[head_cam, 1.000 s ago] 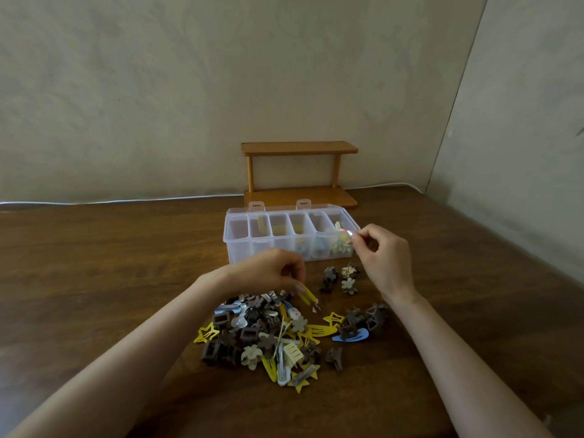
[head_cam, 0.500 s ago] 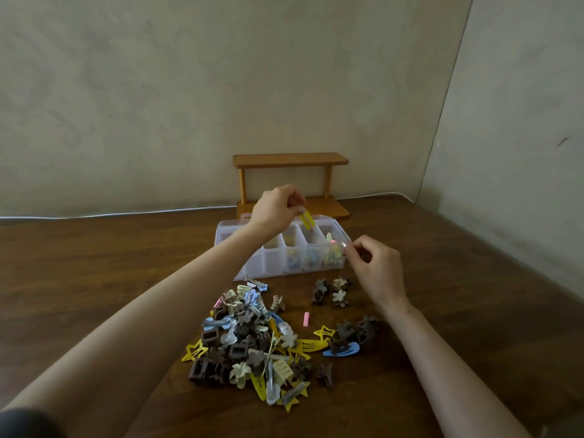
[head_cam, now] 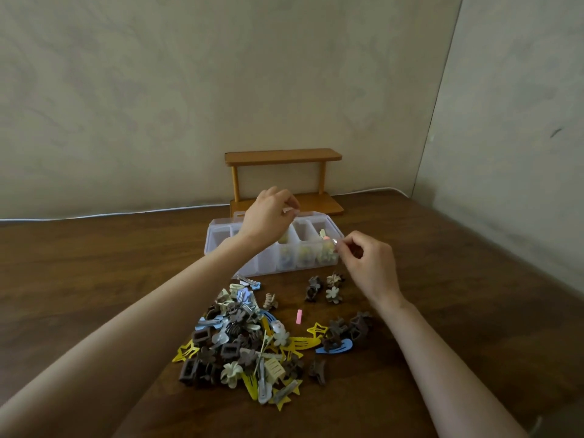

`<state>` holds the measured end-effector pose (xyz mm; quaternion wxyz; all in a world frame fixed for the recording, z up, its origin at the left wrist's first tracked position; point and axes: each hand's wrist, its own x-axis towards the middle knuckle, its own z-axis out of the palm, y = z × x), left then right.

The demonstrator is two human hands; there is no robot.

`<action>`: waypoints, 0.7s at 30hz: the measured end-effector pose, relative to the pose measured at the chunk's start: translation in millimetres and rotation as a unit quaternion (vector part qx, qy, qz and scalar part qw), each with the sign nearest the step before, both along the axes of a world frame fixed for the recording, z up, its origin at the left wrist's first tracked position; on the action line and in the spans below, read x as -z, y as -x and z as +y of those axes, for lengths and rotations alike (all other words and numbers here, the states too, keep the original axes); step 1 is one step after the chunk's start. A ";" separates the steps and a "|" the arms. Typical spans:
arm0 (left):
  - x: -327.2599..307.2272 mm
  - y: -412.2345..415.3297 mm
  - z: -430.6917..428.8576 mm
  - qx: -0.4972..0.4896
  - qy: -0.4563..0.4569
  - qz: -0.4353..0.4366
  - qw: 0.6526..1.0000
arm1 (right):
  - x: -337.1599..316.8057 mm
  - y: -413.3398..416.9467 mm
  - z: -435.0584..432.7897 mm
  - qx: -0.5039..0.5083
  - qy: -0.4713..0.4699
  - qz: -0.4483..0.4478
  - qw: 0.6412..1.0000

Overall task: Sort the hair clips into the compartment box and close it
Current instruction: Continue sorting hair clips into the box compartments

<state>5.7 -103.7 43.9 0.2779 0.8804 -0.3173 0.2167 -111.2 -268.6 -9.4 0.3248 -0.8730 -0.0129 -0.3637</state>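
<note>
The clear plastic box (head_cam: 271, 248) is sitting open on the wooden table (head_cam: 94, 279), beyond the heap of clips (head_cam: 249, 343). The left hand (head_cam: 268, 216) is hovering over it, contents indiscernible. The right hand (head_cam: 369, 263) is pinching a small clip (head_cam: 331, 240) at the rightmost compartment. Risk: small, smooth clips may be slipping into wrong compartments.

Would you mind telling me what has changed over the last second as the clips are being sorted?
The left hand rose from the clip pile with a yellow clip to above the compartment box; that clip no longer shows. A small pink piece now lies on the table. The right hand still pinches a small clip by the box's right end; the box stays open.
</note>
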 end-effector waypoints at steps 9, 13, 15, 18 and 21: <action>12.7 88.3 29.6 0.205 -0.158 0.169 0.951 | -1.7 2.1 0.5 -0.010 -0.017 0.017 1.000; 28.6 99.5 28.8 0.249 -0.240 0.208 0.915 | -1.0 2.6 2.8 -0.014 -0.025 0.021 0.999; 33.4 101.2 26.0 0.250 -0.267 0.197 0.910 | -1.0 2.9 3.3 -0.012 -0.026 0.026 0.999; 34.2 101.5 22.3 0.249 -0.289 0.183 0.906 | -1.4 2.9 4.2 -0.010 -0.030 0.032 0.999; 34.5 101.0 19.0 0.240 -0.308 0.174 0.904 | -1.3 3.0 4.6 -0.017 -0.032 0.038 0.999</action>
